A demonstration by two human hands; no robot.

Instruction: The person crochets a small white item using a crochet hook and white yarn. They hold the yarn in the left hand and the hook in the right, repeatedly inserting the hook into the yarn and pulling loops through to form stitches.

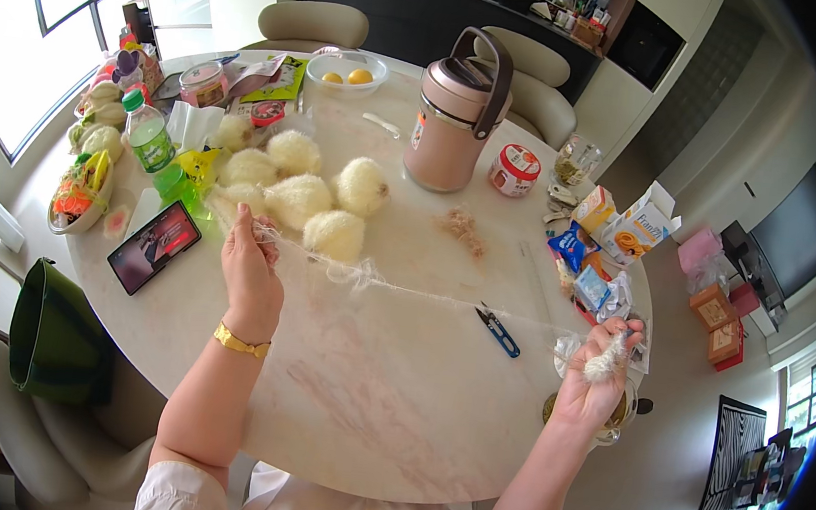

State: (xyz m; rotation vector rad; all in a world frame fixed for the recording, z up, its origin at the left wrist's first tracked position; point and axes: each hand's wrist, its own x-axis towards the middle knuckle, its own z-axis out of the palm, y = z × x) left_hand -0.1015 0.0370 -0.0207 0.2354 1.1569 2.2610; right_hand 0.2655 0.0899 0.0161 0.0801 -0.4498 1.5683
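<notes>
A thin, fuzzy pale strand of yarn [434, 294] stretches across the table between my two hands. My left hand [254, 260] pinches its left end, with loose fibres at the fingers. My right hand [593, 382] is closed around a small white fuzzy clump [605, 362] near the right edge. A wispy tangle [359, 275] hangs along the strand. Beyond the left hand lie several fluffy cream yarn balls, including a round one [362, 186] and a front one [333, 235]. Blue-handled thread snips [499, 332] rest on the tabletop, below the strand.
The round marble table [374, 417] holds a pink insulated pot [455, 117], a red-lidded jar [515, 170], a tuft of brownish fibre [462, 229] and snack boxes [641, 225]. Leftward are a phone [154, 247], a green-capped bottle [148, 135] and a filled bowl [89, 219].
</notes>
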